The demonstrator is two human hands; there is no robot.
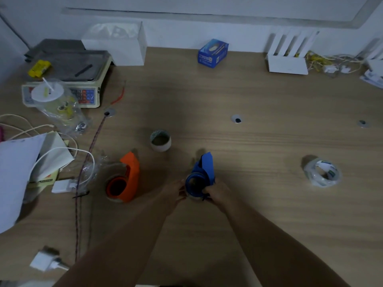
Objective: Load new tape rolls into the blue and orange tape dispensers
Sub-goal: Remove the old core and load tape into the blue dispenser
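The blue tape dispenser stands on the wooden table at the centre, with a clear tape roll seated around its hub. My right hand grips its lower right side. My left hand touches the roll's left edge with its fingertips. The orange tape dispenser rests to the left, a clear roll in it, untouched. An empty cardboard tape core stands behind the two dispensers. A wrapped clear tape roll lies apart at the right.
A weighing scale, a bagged plastic cup, papers and charger cables crowd the left side. A blue box, a white box and a white router line the back wall.
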